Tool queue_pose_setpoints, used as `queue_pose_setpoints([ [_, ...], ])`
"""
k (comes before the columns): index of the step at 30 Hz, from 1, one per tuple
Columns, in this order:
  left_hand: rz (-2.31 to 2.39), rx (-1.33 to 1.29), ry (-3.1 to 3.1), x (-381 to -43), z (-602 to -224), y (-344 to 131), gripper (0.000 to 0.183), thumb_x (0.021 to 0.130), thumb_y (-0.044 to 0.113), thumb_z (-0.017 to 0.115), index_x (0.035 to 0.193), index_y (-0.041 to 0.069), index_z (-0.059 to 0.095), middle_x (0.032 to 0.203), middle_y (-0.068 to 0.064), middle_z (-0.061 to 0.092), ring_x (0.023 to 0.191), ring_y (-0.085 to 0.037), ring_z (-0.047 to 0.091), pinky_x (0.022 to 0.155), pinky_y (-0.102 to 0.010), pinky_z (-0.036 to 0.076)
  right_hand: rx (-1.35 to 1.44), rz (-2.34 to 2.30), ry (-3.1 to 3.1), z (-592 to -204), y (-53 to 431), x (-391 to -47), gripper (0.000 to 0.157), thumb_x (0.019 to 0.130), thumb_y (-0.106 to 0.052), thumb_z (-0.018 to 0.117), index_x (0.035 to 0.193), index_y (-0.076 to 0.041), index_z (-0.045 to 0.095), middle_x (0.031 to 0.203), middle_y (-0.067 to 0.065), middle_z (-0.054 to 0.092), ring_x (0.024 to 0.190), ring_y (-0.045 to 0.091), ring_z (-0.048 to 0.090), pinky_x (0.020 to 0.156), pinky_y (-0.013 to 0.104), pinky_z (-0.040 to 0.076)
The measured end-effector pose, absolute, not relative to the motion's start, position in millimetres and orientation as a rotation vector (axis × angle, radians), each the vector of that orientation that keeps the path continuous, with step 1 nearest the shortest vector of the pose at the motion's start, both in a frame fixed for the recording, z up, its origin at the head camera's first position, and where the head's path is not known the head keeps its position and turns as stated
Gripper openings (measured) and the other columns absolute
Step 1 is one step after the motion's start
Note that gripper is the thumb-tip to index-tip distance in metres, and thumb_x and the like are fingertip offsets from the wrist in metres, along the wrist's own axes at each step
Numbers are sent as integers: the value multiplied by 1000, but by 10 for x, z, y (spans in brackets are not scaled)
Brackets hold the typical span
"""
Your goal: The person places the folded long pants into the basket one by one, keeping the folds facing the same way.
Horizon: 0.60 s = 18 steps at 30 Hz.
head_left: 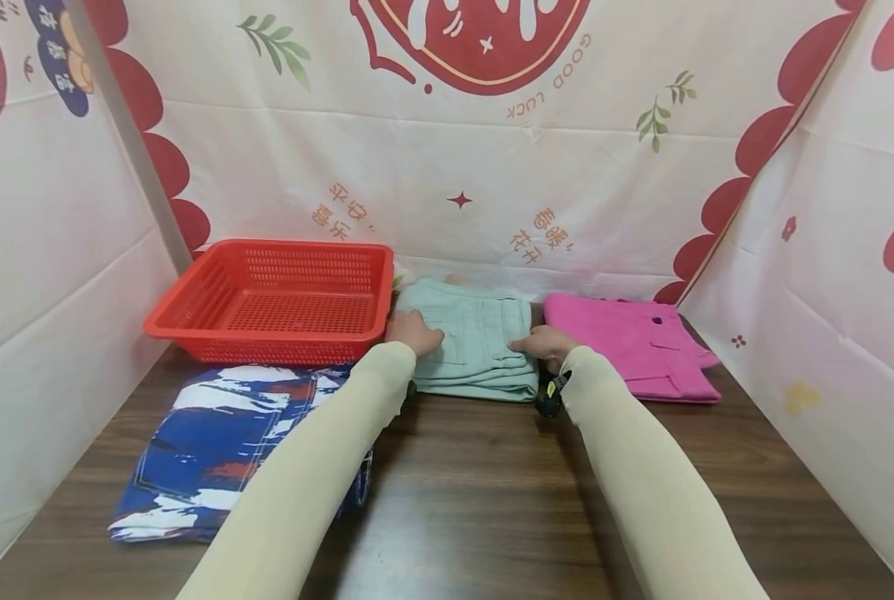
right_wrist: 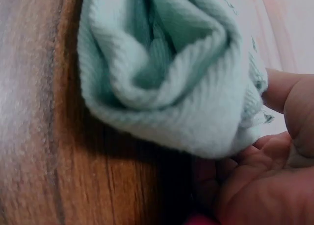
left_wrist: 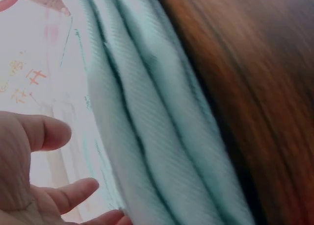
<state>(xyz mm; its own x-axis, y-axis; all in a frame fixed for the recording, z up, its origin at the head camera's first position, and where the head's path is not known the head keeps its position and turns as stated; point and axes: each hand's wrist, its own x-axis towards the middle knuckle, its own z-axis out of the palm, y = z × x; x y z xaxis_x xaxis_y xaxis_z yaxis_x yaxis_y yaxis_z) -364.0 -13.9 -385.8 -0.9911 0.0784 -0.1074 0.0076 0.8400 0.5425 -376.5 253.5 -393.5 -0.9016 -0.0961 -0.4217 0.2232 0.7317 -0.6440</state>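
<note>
Evidently to keep it folded, the right hand pinches the green cloth rightward while the left hand, fingers loosely spread, flanks its left edge.

arms fwd, l fingers spread, r fingers curled

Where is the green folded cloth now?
In the head view, the green cloth lies near the middle, between the red basket at left and the pink cloth at right.
</note>
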Motion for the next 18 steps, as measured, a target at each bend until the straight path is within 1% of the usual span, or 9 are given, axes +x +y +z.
queue_pose_setpoints([
  [1, 837, 72, 2881, -3621, -3834, -141, 63, 94, 39, 56, 143, 1, 47, 143, -20, 43, 128, -32, 42, 106, -45, 38, 102, -1006, 2504, -3936, 2543, -3763, 84, 100, -36, 58, 156, 4, 12, 161, 25, 12, 112, 33, 54, 102, 53, 42],
  [3, 792, 82, 2864, -3579, -3784, -145, 66, 93, 41, 56, 145, 1, 44, 145, -21, 40, 128, -33, 39, 107, -47, 36, 113, -1015, 2498, -3936, 2556, -3753, 84, 99, -36, 59, 156, 3, 12, 161, 24, 14, 71, 23, 49, 89, 48, 46],
  [5, 780, 67, 2836, -3563, -3755, -168, 70, 93, 41, 57, 147, 1, 41, 146, -21, 38, 127, -33, 38, 106, -47, 37, 113, -1026, 2494, -3937, 2552, -3748, 84, 99, -36, 59, 157, 2, 11, 161, 24, 14, 61, 21, 33, 81, 46, 44],
  [6, 783, 57, 2821, -3570, -3753, -182, 70, 93, 41, 57, 148, 0, 39, 147, -21, 38, 126, -32, 39, 105, -46, 37, 112, -1045, 2486, -3936, 2548, -3741, 85, 100, -35, 59, 157, 3, 9, 162, 24, 12, 61, 22, 38, 83, 47, 44],
  [8, 809, 34, 2793, -3584, -3756, -212, 72, 94, 39, 56, 150, -1, 34, 147, -21, 38, 125, -31, 40, 104, -45, 39, 108, -1079, 2474, -3933, 2541, -3722, 85, 100, -33, 59, 157, 3, 7, 162, 23, 9, 93, 29, 56, 98, 50, 43],
  [9, 830, 18, 2774, -3600, -3769, -228, 72, 95, 37, 55, 151, -2, 31, 147, -22, 39, 124, -31, 41, 103, -44, 40, 104, -1094, 2469, -3930, 2538, -3710, 85, 100, -32, 59, 156, 3, 6, 162, 24, 8, 116, 33, 52, 105, 51, 38],
  [11, 866, 0, 2744, -3635, -3811, -262, 71, 97, 31, 53, 152, -4, 26, 147, -22, 40, 123, -30, 43, 101, -42, 42, 102, -1131, 2458, -3924, 2535, -3687, 85, 101, -30, 58, 156, 4, 5, 163, 23, 5, 146, 38, 18, 114, 54, 27],
  [12, 880, -6, 2733, -3652, -3836, -276, 70, 97, 29, 52, 152, -5, 23, 147, -22, 41, 121, -30, 44, 99, -41, 43, 104, -1154, 2447, -3924, 2534, -3680, 84, 101, -29, 58, 156, 4, 4, 163, 23, 4, 148, 39, 11, 115, 54, 24],
  [18, 992, 9, 2685, -3714, -3953, -330, 70, 100, 19, 47, 154, -6, 9, 149, -24, 38, 118, -30, 47, 93, -41, 45, 105, -1171, 2442, -3930, 2546, -3678, 84, 101, -27, 58, 155, 6, 3, 163, 24, 3, 148, 38, 7, 116, 54, 21],
])
